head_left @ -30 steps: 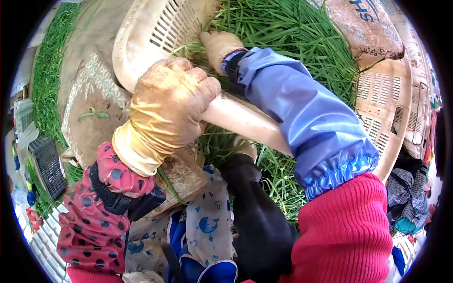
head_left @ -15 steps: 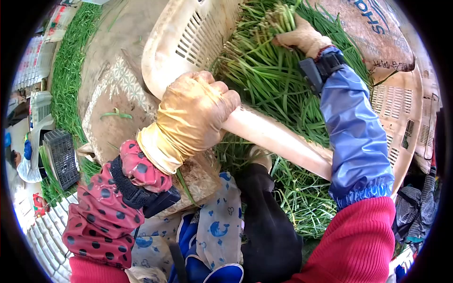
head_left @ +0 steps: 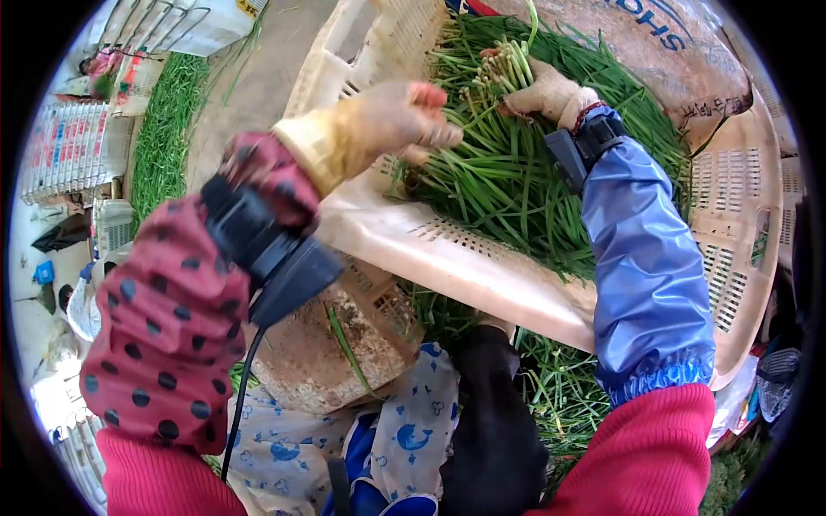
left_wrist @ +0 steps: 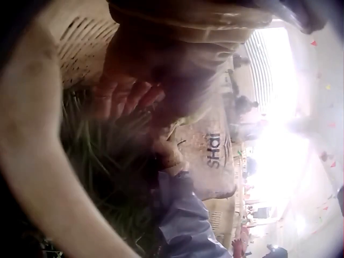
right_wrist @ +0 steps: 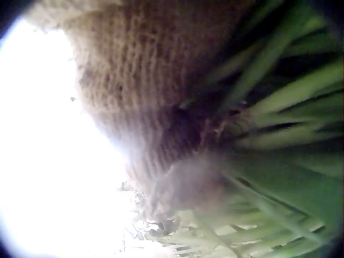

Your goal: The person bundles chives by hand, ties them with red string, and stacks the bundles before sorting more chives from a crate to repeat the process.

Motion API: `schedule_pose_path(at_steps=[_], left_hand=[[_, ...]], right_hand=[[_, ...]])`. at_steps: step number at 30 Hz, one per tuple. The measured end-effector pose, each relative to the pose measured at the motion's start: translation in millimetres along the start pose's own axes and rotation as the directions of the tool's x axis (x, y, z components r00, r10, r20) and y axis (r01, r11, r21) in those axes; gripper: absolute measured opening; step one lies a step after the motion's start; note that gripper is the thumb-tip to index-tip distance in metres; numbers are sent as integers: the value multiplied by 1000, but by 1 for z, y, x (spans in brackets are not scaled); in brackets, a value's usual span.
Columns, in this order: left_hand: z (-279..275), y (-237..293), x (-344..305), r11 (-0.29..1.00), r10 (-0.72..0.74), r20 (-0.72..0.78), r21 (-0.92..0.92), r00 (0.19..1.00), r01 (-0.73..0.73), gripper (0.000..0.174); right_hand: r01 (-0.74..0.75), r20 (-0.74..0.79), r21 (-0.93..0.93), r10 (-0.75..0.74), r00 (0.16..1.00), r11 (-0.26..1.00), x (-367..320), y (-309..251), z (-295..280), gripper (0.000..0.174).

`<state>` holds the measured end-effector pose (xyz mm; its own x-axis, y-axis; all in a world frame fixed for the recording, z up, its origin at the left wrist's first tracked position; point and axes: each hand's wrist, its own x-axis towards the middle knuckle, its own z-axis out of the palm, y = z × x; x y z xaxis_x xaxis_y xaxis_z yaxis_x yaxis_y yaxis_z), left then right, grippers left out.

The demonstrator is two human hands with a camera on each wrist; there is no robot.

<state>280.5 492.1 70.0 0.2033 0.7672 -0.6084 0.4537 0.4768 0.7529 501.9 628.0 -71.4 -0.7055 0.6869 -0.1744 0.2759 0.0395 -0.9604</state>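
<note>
My right hand [head_left: 551, 93], in a knitted glove, grips a bunch of chives [head_left: 508, 67] near its pale stem ends, over the far part of a cream plastic basket [head_left: 465, 279]. More green leaves [head_left: 516, 193] fill the basket below. In the right wrist view the glove's ribbed knit [right_wrist: 134, 80] lies against long leaves [right_wrist: 301, 129]. My left hand [head_left: 387, 125], in a yellowish glove, hovers over the basket's left side, holding nothing, its fingers loosely bent towards the bunch. The left wrist view has its blurred fingers [left_wrist: 129, 99] above the greens.
A printed sack [head_left: 662, 52] lies at the basket's far right. Below the near rim are a stained block [head_left: 318, 357], a leg in black [head_left: 495, 413] and loose greens [head_left: 568, 404]. A long row of greens [head_left: 176, 129] lies on the floor at left.
My left hand has let go of the basket rim and moved forward and right over the basket. My right hand has gone from the basket's left wall to the right, where it now grips the bunch.
</note>
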Motion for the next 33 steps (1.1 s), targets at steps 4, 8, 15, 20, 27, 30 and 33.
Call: schedule_pose_path(at_steps=[4,8,15,20,27,30,33], left_hand=[[12,13,55,985,-167,-33,29,985,168,58],[25,9,88,980,-195,-38,25,980,196,36],[26,10,104,936,-17,-108,347,994,54,28],[12,7,96,804,338,-175,565,925,-187,31],[-17,48,81,382,-6,171,911,985,-156,45],[7,18,88,119,-223,192,978,956,-169,57],[16,-21,104,214,-296,219,964,930,-159,62]], right_hand=[[36,-50,-164,-45,998,986,-8,-13,0,66],[-29,-7,-251,28,1000,967,-6,-22,5,62],[71,-28,-392,-89,996,917,-23,-47,40,64],[-53,-174,-230,13,985,972,-25,-40,50,53],[-50,-72,-142,40,997,989,-12,-4,43,43],[3,20,0,-3,1000,1000,-16,0,30,42],[39,116,117,-52,992,992,-24,-7,20,31]])
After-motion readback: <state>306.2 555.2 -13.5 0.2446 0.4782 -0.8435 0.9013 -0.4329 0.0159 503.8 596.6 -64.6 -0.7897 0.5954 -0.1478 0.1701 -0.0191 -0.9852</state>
